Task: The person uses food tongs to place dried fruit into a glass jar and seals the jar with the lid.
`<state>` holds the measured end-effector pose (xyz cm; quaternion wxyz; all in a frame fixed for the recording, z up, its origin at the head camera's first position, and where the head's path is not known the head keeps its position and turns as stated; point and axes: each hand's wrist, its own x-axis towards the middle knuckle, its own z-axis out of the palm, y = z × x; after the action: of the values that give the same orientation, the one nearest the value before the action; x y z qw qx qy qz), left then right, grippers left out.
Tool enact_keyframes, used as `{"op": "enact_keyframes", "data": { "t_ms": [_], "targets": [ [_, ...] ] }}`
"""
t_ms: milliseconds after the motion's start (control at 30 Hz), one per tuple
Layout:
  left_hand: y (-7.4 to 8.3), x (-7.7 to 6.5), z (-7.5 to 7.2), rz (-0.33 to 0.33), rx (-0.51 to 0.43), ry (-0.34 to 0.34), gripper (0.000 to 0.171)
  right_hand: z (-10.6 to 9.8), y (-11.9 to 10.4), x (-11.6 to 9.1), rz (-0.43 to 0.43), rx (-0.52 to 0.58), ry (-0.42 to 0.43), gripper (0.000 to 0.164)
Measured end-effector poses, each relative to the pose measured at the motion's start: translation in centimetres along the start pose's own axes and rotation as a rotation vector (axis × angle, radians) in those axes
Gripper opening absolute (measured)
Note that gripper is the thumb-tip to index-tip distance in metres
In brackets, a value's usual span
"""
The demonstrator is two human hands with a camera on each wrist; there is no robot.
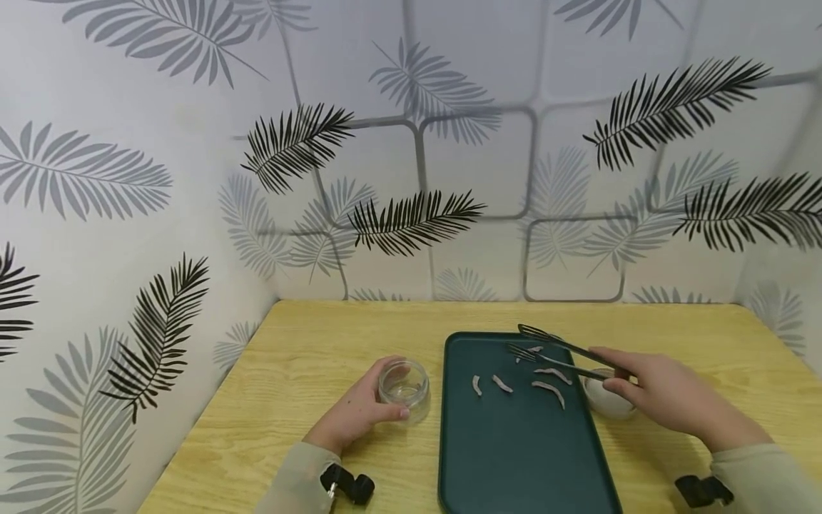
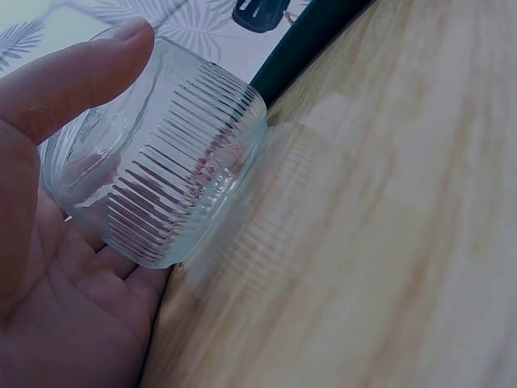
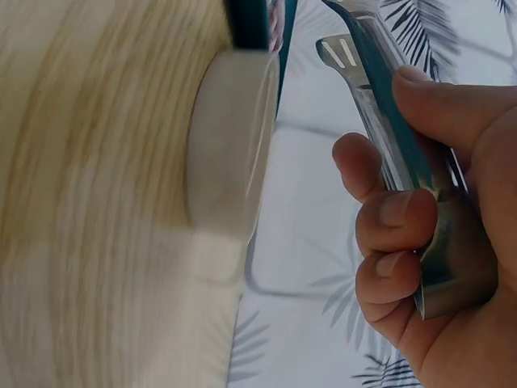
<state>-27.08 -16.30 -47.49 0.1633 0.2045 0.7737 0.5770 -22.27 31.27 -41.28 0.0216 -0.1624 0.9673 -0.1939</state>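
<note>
My left hand (image 1: 362, 407) holds a clear glass jar (image 1: 411, 400) on the wooden table, just left of the tray. In the left wrist view the ribbed side of the glass jar (image 2: 186, 153) shows between thumb and fingers. My right hand (image 1: 655, 389) grips metal tongs (image 1: 587, 351), whose slotted ends hang apart over the far part of a dark green tray (image 1: 520, 457). Several thin, pale, curved strips (image 1: 502, 384) lie scattered on that tray. Fingers and thumb wrap the tongs (image 3: 388, 121) in the right wrist view.
A white bowl (image 1: 609, 400) stands at the tray's right edge, partly under my right hand; its side (image 3: 230, 141) shows in the right wrist view. The light wooden table (image 1: 308, 343) meets a leaf-patterned wall (image 1: 379, 264) at its back and left.
</note>
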Motion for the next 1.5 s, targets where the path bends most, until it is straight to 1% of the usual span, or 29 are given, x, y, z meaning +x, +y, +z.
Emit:
{"op": "enact_keyframes", "data": {
  "t_ms": [100, 200, 300, 500, 633, 900, 1000, 1167, 1433, 1500],
  "targets": [
    [0.0, 0.2, -0.1, 0.007, -0.001, -0.002, 0.086, -0.4, 0.9, 0.0, 0.007, -0.017, -0.018, 0.057],
    [0.0, 0.3, -0.2, 0.011, 0.000, -0.004, 0.084, -0.5, 1.7, 0.1, 0.015, -0.011, -0.029, 0.056],
    [0.0, 0.4, -0.3, 0.018, 0.004, -0.001, 0.084, -0.5, 2.3, 0.2, 0.011, -0.025, -0.024, 0.055],
    [0.1, 0.2, -0.3, 0.010, 0.021, -0.003, 0.084, -0.1, 2.8, 0.3, -0.008, -0.045, -0.013, 0.050],
    [0.0, 0.0, -0.2, 0.007, 0.017, -0.002, 0.085, 0.0, 2.5, 0.4, -0.017, -0.029, -0.029, 0.048],
    [-0.2, 0.0, -0.2, 0.009, 0.006, -0.005, 0.085, 0.1, 1.6, 0.5, 0.025, -0.005, -0.079, 0.050],
    [-0.2, 0.1, -0.2, 0.011, 0.011, -0.007, 0.086, 0.2, 1.3, 0.5, 0.013, -0.032, -0.069, 0.049],
    [-0.1, 0.0, -0.1, 0.007, 0.020, -0.002, 0.086, 0.2, 0.7, 0.5, -0.037, -0.069, -0.032, 0.047],
    [0.1, 0.0, -0.1, 0.008, 0.015, 0.002, 0.083, -0.1, -0.5, 0.2, -0.057, -0.038, 0.009, 0.052],
    [0.1, 0.0, -0.1, 0.008, 0.013, 0.000, 0.083, 0.0, -0.9, 0.3, -0.060, -0.034, 0.012, 0.050]
  ]
}}
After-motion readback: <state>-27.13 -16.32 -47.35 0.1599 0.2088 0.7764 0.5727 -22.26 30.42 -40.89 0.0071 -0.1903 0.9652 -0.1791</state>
